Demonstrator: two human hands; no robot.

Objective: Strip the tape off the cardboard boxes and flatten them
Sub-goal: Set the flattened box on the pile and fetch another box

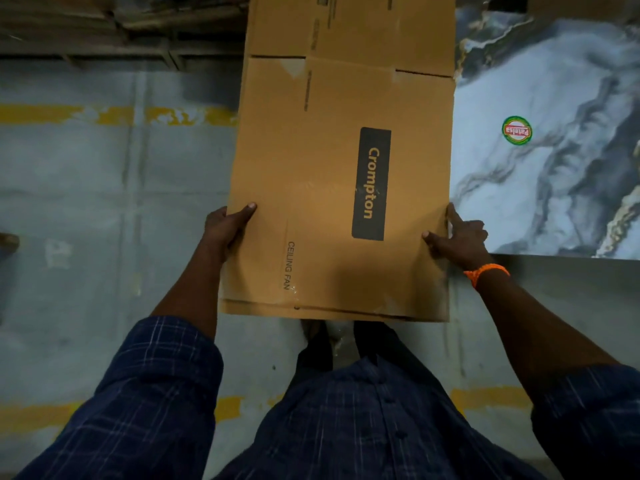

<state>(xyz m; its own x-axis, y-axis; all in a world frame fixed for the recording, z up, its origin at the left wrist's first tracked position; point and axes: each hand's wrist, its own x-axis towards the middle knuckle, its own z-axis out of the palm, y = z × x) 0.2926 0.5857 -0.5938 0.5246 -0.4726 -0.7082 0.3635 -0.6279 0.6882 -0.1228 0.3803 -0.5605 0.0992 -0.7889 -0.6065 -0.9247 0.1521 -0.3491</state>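
A flattened brown cardboard box (322, 174) printed "Crompton" and "CEILING FAN" is held out flat in front of me, its flaps pointing away. My left hand (227, 226) grips its left edge, thumb on top and fingers hidden underneath. My right hand (460, 239) grips the right edge, thumb on the top face, index finger lying along the edge. Bits of clear tape residue (293, 293) show near the box's near edge and at the flap folds.
A marble-patterned slab (554, 81) with a round green-and-red sticker (516, 130) lies to the right of the box. Grey concrete floor (104, 209) with worn yellow lines (114, 115) spreads to the left. Stacked cardboard (86, 26) sits at the far left.
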